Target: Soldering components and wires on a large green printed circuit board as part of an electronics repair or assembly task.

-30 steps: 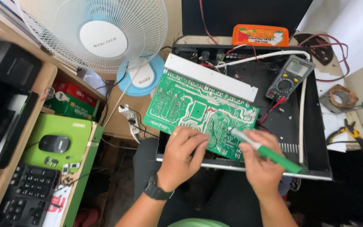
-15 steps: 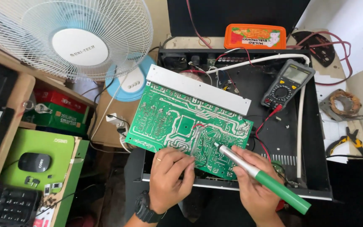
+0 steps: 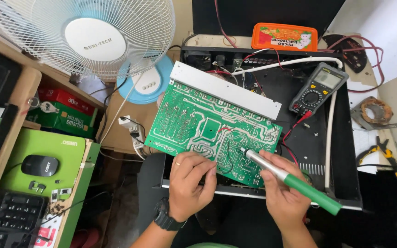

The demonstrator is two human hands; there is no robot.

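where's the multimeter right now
In the head view the multimeter lies at upper right, inside the open black chassis, just right of the green circuit board and below the orange box.

The big green circuit board (image 3: pixel 207 126), with thin pale lines all over it and a white strip along its far edge, lies tilted on the open black box, and the soldering iron (image 3: pixel 290 180), silver in front with a green handle, touches the board with its tip.
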